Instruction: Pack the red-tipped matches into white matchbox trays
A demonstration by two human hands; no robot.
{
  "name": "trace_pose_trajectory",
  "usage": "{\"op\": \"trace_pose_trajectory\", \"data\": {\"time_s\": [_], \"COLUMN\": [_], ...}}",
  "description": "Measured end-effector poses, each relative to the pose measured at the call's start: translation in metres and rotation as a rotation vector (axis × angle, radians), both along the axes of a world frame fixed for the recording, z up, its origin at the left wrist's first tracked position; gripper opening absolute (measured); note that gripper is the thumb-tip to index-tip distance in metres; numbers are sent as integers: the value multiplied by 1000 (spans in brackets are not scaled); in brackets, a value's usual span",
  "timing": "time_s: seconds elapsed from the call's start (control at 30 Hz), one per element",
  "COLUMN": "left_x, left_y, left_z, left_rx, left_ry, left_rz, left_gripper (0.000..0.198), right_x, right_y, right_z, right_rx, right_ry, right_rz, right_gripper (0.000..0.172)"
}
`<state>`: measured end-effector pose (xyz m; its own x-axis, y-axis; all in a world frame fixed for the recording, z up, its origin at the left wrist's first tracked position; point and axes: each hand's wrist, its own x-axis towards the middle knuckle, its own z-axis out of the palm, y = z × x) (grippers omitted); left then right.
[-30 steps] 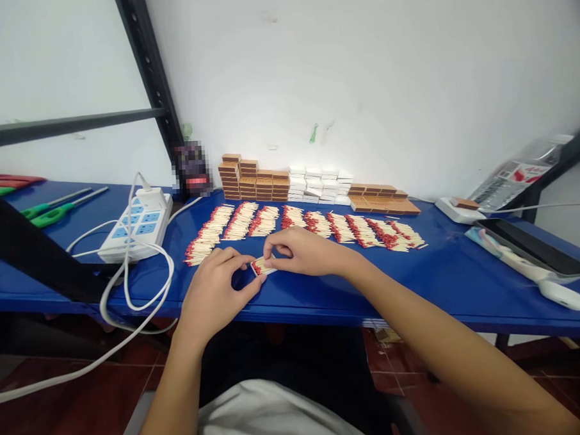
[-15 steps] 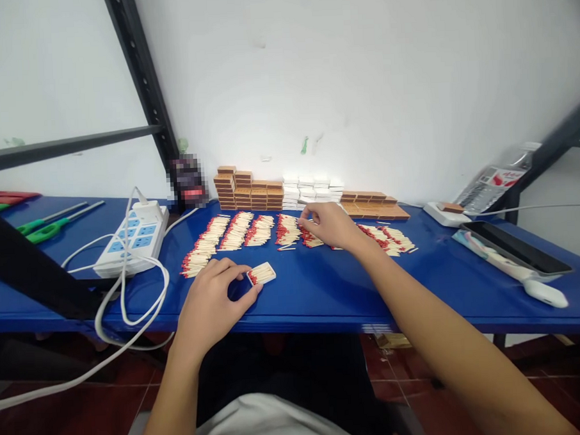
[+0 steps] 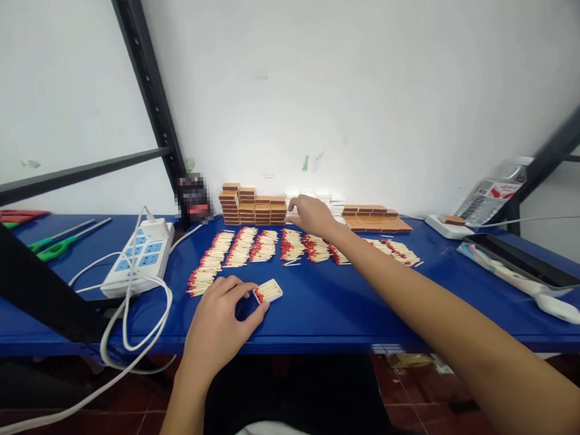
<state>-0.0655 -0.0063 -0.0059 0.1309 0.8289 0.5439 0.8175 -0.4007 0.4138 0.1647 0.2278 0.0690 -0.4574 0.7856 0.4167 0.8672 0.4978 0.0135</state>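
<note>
On glossy blue counter, steady white rectangular tray of red-tipped wooden matches, pinched lightly by loosely arched left hand; guide curled right hand, grip unclear, gently near stacked white boxes.

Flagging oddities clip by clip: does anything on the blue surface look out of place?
Slightly. A loose match lies just in front of the fourth match pile from the left. One brown matchbox sits on the white corded unit, away from the matchbox stacks. The plastic bottle is tilted, not upright.
</note>
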Motion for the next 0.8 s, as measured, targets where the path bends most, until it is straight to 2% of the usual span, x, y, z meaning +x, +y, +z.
{"op": "trace_pose_trajectory", "data": {"time_s": [0.13,0.27,0.4,0.53,0.67,0.73,0.8], "left_x": [-1,-1,0,1,1,1,0], "left_y": [0,1,1,0,0,0,1], "left_z": [-1,-2,-2,-1,-1,-1,-1], "left_rx": [1,-4,2,18,42,44,39], "left_ry": [-13,-8,-4,-8,-14,-11,-8], "left_rz": [-1,-1,3,3,0,-2,-1], "left_gripper": [20,19,20,20,18,18,19], "right_x": [-23,-35,-35,-32,-24,-15,-3], "right_y": [22,35,37,33,13,-12,-50], "right_z": [6,12,14,12,18,23,24], "right_rx": [25,45,73,123,168,189,168], "right_ry": [-69,-127,-160,-175,-187,-190,-184], "right_rz": [29,25,41,74,129,204,272], "right_gripper": [34,26,16,26,30,30,31]}}
